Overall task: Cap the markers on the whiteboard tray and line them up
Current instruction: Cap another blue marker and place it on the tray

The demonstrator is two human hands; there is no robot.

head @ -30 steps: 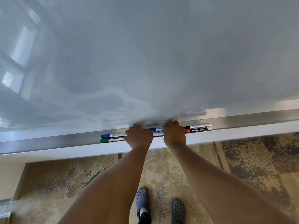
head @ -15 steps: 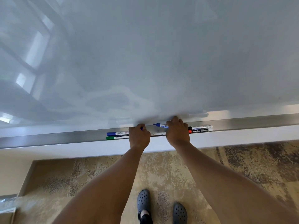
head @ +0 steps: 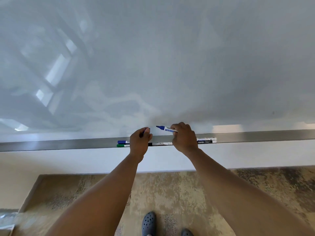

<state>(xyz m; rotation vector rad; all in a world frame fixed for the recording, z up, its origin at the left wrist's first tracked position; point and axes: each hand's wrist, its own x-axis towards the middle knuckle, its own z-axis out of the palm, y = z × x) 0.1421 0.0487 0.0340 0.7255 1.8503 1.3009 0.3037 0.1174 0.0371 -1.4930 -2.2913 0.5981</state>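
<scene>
Just above the long grey metal whiteboard tray point(head: 255, 136), the right hand point(head: 185, 137) grips an uncapped blue-tipped white marker point(head: 166, 129) while the left hand point(head: 139, 140) pinches its small dark cap point(head: 147, 129), so capping seems under way, needing tip and cap aligned.

bright daylight | window glare on whiteboard point(head: 56, 74) | wide-angle edge bending

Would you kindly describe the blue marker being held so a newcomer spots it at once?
Find the metal tray under the whiteboard. Just above it, the right hand grips a blue marker. Unlike the markers lying in the tray, it is lifted, its uncapped tip pointing left.
</scene>
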